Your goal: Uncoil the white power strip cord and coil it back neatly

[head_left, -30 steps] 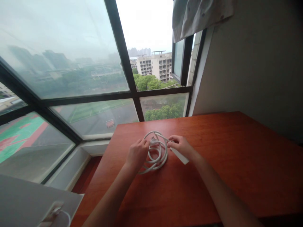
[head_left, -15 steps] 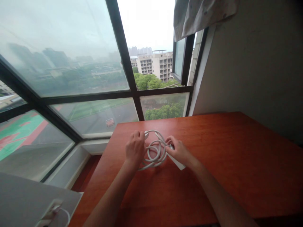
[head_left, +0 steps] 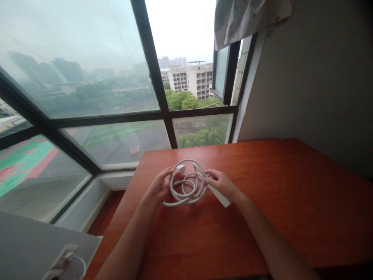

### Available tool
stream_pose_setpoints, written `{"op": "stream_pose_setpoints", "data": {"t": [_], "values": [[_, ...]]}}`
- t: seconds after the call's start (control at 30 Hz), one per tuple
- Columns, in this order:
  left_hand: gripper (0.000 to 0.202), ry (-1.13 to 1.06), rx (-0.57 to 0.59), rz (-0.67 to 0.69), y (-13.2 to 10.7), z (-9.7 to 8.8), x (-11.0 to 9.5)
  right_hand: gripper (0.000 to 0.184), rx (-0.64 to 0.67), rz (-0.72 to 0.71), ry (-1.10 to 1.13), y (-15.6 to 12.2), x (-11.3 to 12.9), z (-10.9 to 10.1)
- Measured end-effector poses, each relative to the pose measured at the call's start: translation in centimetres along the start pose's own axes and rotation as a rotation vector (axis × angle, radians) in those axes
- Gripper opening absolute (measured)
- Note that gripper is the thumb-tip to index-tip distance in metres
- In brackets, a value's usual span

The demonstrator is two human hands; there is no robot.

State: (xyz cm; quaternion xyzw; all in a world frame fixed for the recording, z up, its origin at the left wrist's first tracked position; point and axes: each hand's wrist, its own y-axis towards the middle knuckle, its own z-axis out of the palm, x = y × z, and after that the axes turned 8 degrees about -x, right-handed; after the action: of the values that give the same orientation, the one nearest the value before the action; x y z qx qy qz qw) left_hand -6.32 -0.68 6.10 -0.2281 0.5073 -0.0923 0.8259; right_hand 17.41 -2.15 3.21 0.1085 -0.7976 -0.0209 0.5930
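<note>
A coiled white power cable (head_left: pixel 186 186) hangs in loops just above the red-brown wooden table (head_left: pixel 276 202). My left hand (head_left: pixel 159 188) is under the coil's left side, palm turned up, fingers curled round the loops, with the white plug (head_left: pixel 180 168) at its fingertips. My right hand (head_left: pixel 223 184) pinches the coil's right side and holds the white power strip body (head_left: pixel 220 195), which sticks out below the palm toward me.
A large dark-framed window (head_left: pixel 154 89) runs along the table's far and left side. A grey wall (head_left: pixel 314 77) stands at the right, with cloth (head_left: pixel 247 17) hanging at the top. At lower left a white socket with a cord (head_left: pixel 68 258) sits on a grey surface.
My left hand has turned from palm-down on the coil to palm-up beneath it. The coil has lifted slightly and its loops have spread. The right hand stayed nearly in place.
</note>
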Motion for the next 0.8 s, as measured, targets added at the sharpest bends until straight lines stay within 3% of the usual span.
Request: {"op": "stream_pose_setpoints", "data": {"t": [0.1, 0.2, 0.3, 0.43, 0.5, 0.6, 0.7, 0.8], "values": [[0.015, -0.194, -0.121, -0.096, 0.0, 0.3, 0.2, 0.026, 0.002, -0.006, -0.033, 0.0, -0.3, -0.2], [0.014, -0.226, -0.223, -0.086, 0.3, 0.7, 0.8, 0.023, -0.012, -0.031, -0.118, -0.1, -0.1, -0.4], [0.009, -0.181, -0.130, -0.087, 0.1, 0.4, 1.2, 0.019, -0.063, -0.065, -0.211, -0.3, 0.4, -0.6], [0.008, -0.053, 0.064, -0.224, -0.9, -0.5, 1.3, 0.016, -0.133, -0.101, -0.313, -0.4, 0.7, -0.5], [0.007, 0.017, 0.093, -0.241, -1.3, -0.5, 1.3, 0.017, -0.145, -0.107, -0.319, -0.4, 0.7, -0.5], [0.008, 0.079, 0.054, -0.131, -1.4, 0.0, 1.5, 0.022, -0.167, -0.107, -0.291, -0.3, 0.4, -0.5], [0.011, 0.074, -0.066, 0.081, -0.5, 0.5, 1.8, 0.024, -0.183, -0.103, -0.292, -0.2, 0.3, -1.2], [0.013, -0.004, -0.246, 0.295, 0.9, 0.4, 1.9, 0.019, -0.051, -0.087, -0.235, -0.3, 0.6, -2.8]]}}
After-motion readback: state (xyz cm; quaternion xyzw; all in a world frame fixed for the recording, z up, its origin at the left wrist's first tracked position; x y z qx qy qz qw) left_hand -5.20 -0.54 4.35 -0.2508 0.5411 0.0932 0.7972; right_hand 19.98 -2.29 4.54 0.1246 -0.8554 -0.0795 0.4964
